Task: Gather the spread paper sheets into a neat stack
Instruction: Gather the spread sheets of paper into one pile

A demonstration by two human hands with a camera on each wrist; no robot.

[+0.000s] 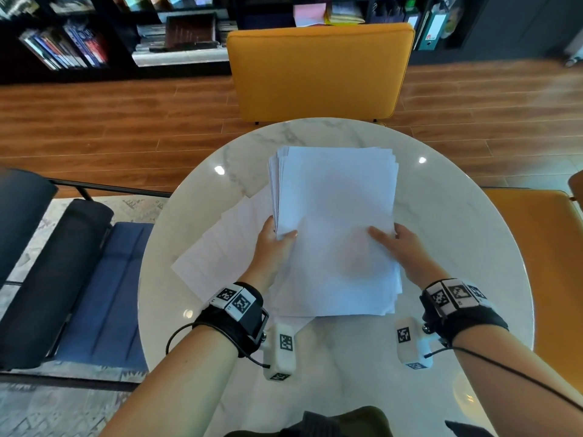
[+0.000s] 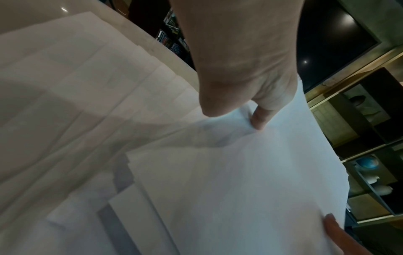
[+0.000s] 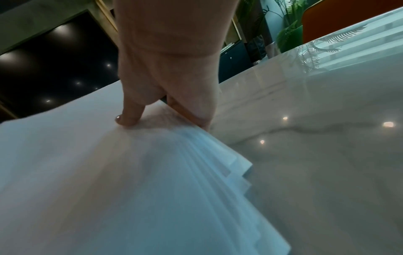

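Observation:
A thick bundle of white paper sheets (image 1: 334, 222) is lifted above the round marble table (image 1: 457, 222), its edges uneven. My left hand (image 1: 273, 244) grips the bundle's left edge, thumb on top and fingers underneath. My right hand (image 1: 400, 244) grips the right edge the same way, thumb (image 3: 128, 119) pressed on the top sheet. More white sheets (image 1: 217, 247) lie fanned out flat on the table to the left, under my left hand; the left wrist view shows these fanned sheets (image 2: 76, 103) beneath the held bundle (image 2: 250, 181).
A yellow chair (image 1: 318, 70) stands at the table's far side and another yellow chair (image 1: 542, 263) at the right. A dark blue bench (image 1: 79, 279) sits left of the table. Bookshelves (image 1: 94, 36) line the far wall beyond wooden floor.

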